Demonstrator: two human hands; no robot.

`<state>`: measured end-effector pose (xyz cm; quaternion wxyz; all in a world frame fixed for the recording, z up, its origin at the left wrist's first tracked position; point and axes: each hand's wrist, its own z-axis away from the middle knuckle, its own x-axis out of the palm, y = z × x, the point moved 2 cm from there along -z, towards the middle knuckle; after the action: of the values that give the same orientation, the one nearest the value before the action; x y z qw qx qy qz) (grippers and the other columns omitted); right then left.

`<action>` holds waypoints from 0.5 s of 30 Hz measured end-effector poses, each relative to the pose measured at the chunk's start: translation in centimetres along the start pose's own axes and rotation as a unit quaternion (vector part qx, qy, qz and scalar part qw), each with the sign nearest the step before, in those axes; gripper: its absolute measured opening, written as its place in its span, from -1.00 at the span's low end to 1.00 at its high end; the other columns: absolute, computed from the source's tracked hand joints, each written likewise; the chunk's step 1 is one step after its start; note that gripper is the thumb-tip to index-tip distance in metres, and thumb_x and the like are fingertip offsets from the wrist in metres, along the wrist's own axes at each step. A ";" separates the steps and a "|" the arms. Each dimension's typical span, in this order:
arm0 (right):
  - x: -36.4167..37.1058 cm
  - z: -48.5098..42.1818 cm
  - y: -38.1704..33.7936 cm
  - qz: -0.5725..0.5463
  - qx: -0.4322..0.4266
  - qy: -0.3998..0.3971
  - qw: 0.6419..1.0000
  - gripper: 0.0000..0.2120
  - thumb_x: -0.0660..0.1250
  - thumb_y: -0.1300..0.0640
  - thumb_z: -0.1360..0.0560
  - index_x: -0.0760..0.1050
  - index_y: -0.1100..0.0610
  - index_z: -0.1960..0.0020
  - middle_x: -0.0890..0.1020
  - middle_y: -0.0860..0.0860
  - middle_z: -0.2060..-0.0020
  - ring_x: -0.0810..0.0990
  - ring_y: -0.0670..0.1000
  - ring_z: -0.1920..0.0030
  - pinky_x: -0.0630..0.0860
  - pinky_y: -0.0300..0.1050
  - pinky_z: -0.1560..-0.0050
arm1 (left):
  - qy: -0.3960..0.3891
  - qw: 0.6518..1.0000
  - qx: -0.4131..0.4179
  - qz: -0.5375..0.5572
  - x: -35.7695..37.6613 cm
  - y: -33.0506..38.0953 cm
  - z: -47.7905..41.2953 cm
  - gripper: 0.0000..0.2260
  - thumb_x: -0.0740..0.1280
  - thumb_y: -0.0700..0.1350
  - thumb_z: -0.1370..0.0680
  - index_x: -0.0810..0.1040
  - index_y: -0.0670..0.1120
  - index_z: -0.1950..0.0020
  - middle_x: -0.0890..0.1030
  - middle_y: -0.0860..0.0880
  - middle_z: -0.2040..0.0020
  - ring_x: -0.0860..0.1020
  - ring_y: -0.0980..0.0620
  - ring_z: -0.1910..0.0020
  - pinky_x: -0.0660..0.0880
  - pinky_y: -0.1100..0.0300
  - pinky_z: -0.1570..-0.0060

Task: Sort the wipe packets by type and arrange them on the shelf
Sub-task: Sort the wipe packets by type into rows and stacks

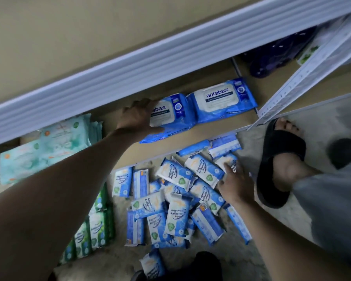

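Note:
On the brown lower shelf (201, 128) lie two large blue "antabax" wipe packs. My left hand (138, 116) grips the left end of the nearer blue pack (170, 116); the second blue pack (223, 100) lies to its right. Pale green-and-white packs (47, 147) are stacked at the shelf's left. On the floor, several small blue-and-white "Antibacterial Wipes" packets (176, 201) lie in a loose heap. My right hand (234, 186) reaches down onto the heap's right side, fingers spread and touching a small packet (228, 162).
A white shelf rail (150, 65) crosses above the lower shelf, and a white upright (304, 78) stands at the right. Green small packets (93, 230) stand in a row on the floor at left. My sandalled foot (282, 157) is beside the heap. Dark purple packs (276, 55) sit farther back.

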<state>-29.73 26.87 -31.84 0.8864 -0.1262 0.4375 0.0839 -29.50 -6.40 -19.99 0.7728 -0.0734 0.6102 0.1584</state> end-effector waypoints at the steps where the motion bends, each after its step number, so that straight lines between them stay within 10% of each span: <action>1: 0.1 0.0 0.0 -0.004 -0.001 0.006 1.000 -0.38 0.27 -0.05 -0.56 0.17 -0.06 -0.57 0.06 0.14 -0.60 0.07 0.16 -0.58 0.16 0.16 -0.49 | -0.004 1.000 0.000 0.008 0.4 0.0 -0.1 -0.17 0.51 0.26 -0.37 0.28 0.05 -0.54 0.42 -0.04 -0.44 0.42 -0.14 -0.36 0.45 -0.07 -0.25; 15: -0.2 -0.6 0.2 -0.026 0.005 0.014 1.000 -0.45 0.28 0.02 -0.53 0.30 -0.03 -0.51 0.25 0.11 -0.53 0.23 0.16 -0.50 0.39 0.11 -0.33 | -0.007 0.999 -0.039 0.026 3.8 0.7 3.3 -0.20 0.16 0.37 -0.57 -0.05 0.00 -0.65 -0.05 -0.07 -0.65 -0.11 -0.14 -0.62 -0.02 -0.19 -0.56</action>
<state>-30.37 26.86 -32.04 0.8827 -0.1342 0.4468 0.0569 -25.93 -4.14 -22.77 0.7695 -0.0865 0.5997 0.2021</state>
